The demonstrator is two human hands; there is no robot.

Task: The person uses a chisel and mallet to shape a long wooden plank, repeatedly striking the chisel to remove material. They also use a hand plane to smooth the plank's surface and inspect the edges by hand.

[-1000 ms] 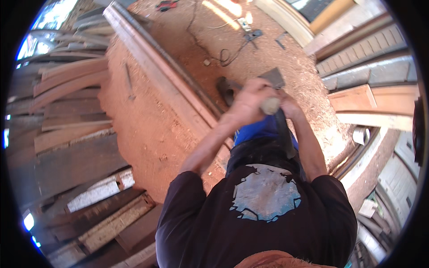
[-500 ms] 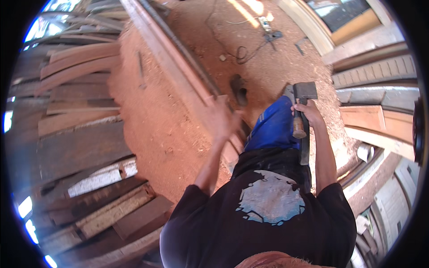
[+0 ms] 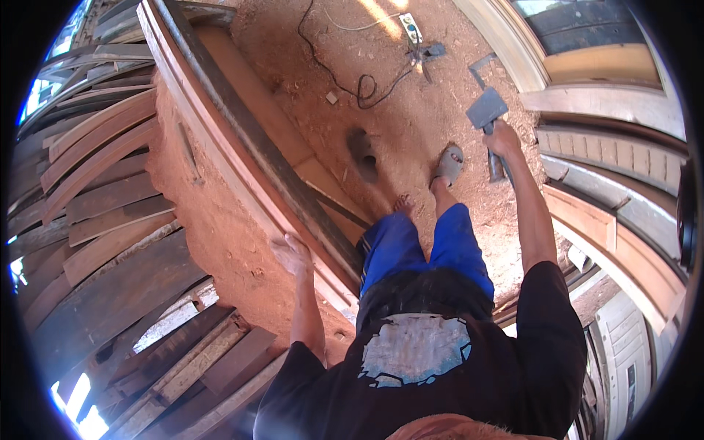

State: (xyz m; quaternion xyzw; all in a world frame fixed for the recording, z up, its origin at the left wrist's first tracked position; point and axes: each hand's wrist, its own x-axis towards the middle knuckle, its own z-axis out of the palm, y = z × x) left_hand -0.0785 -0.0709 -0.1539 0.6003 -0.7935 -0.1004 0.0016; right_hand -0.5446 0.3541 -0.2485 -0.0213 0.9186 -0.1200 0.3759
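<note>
My left hand [image 3: 293,254] rests with its fingers apart on the near edge of a long reddish wooden beam [image 3: 253,194]. The beam runs from beside my legs to the far left. Out at the right, my right hand [image 3: 502,138] is closed around a hammer-like tool with a broad, flat, dark grey head [image 3: 487,108]. Below that fist hangs a dark handle end [image 3: 496,170]; whether it belongs to the same tool or a second one I cannot tell.
Stacked boards [image 3: 117,213] fill the left side. Wooden frames and panels [image 3: 609,147] line the right. Ahead lie a power strip [image 3: 411,28], a black cable [image 3: 359,92] and a metal square [image 3: 478,70]. A loose shoe [image 3: 361,155] lies near my bare foot; the other foot wears a grey clog [image 3: 449,165].
My right hand has swung forward, carrying the tool away from my lap. My left hand has moved back and left along the beam. Both my feet now show.
</note>
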